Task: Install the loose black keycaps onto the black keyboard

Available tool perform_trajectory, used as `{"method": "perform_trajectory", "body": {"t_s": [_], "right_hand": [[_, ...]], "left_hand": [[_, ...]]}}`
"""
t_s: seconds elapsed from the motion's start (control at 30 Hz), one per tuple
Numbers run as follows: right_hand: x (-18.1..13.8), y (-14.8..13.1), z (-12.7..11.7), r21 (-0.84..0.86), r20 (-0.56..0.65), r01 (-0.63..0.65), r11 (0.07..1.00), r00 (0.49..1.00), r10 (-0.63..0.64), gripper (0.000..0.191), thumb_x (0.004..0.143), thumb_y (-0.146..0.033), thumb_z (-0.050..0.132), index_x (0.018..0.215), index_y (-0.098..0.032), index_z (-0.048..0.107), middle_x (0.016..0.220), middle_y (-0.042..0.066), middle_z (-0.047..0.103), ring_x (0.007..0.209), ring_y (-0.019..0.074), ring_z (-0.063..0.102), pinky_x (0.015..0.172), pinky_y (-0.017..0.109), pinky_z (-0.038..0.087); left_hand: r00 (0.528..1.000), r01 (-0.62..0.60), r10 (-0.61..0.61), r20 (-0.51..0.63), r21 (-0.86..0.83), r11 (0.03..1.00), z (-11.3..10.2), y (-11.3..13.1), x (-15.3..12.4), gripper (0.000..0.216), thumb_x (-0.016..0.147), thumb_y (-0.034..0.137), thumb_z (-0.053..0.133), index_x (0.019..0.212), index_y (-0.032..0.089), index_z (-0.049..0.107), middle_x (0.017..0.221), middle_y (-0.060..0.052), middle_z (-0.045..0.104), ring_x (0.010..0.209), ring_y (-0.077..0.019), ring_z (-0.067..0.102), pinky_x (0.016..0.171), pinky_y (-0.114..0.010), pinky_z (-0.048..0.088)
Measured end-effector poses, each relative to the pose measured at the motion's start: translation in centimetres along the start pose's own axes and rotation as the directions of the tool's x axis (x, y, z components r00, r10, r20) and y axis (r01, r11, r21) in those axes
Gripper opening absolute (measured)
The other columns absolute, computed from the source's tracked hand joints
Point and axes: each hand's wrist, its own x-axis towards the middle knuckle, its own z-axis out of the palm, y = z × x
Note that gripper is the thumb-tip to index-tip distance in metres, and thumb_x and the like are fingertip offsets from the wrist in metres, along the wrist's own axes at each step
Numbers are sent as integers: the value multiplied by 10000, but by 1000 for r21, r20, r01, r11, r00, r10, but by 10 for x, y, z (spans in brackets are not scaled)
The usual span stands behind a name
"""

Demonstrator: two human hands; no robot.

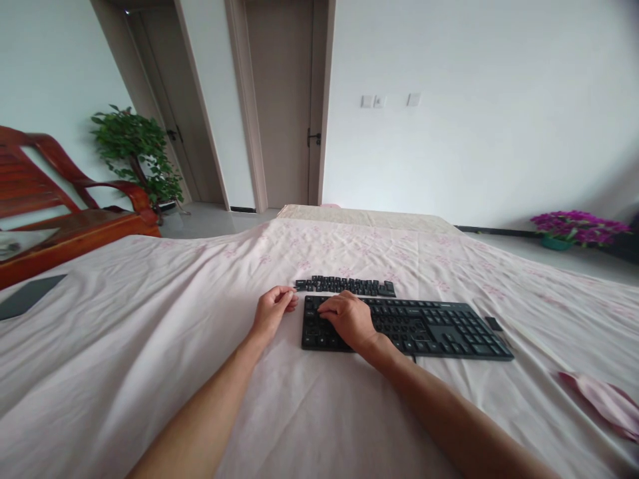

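Note:
A black keyboard point(444, 326) lies on the cloth, its middle partly bare of keycaps. Loose black keycaps point(349, 286) stand in rows just behind it. My left hand point(274, 309) is closed in a pinch beside the left end of those rows; a small dark bit shows at its fingertips, too small to name. Over the keyboard's left part, my right hand point(349, 319) has its fingers pressed together, with the tips down at the upper left keys. Whatever those fingers hold, if anything, is hidden. The right hand covers some of the keys.
A small black piece point(493, 323) lies right of the keyboard. The pinkish tablecloth point(190, 346) has folds. A dark flat object point(32, 296) is at the far left, a pink cloth point(604, 402) at the right. Beyond stand a wooden bench point(74, 226) and plants.

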Motion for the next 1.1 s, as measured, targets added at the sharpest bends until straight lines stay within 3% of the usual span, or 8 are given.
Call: {"method": "perform_trajectory", "body": {"t_s": [0.3, 0.5, 0.7, 0.87, 1.1], "right_hand": [[-4, -5, -1, -139, 59, 191, 972, 981, -185, 244, 923, -276, 500, 909, -272, 743, 974, 3, 724, 893, 183, 547, 854, 271, 377], [-3, -7, -1, -245, 53, 290, 925, 957, -285, 248, 922, -233, 505, 814, -238, 728, 860, 26, 710, 843, 185, 520, 795, 292, 380], [-2, -5, 3, -224, -27, 292, 930, 952, -306, 213, 902, -227, 553, 799, -242, 739, 862, 28, 687, 852, 184, 495, 772, 278, 403], [-3, -4, 4, -267, -11, 274, 924, 958, -287, 265, 916, -242, 534, 728, -225, 719, 777, 32, 659, 816, 179, 494, 774, 287, 397], [-5, -8, 5, -264, -17, 253, 931, 964, -267, 267, 926, -230, 507, 776, -221, 727, 818, 35, 662, 831, 179, 492, 792, 284, 390]], "left_hand": [[1000, 10, -10, -2, 1, 1000, -1, 1, 0, 377, 714, 451, 692, 917, 134, 677, 746, -50, 698, 691, -153, 652, 682, -283, 535], [1000, 14, -14, -1, -2, 1000, 0, 3, -1, 373, 709, 450, 694, 903, 132, 672, 738, -41, 697, 677, -144, 647, 674, -274, 533], [1000, 6, -6, 5, 5, 1000, -1, 0, 1, 363, 720, 445, 684, 913, 138, 670, 740, -39, 695, 677, -144, 645, 671, -272, 532], [1000, -5, 4, 13, 17, 1000, -1, -1, 1, 346, 741, 429, 665, 920, 133, 666, 746, -44, 695, 686, -146, 645, 674, -275, 534], [1000, -14, 14, 5, 28, 1000, 0, 4, -2, 321, 745, 406, 653, 912, 132, 665, 746, -46, 694, 678, -147, 645, 664, -272, 531]]}}
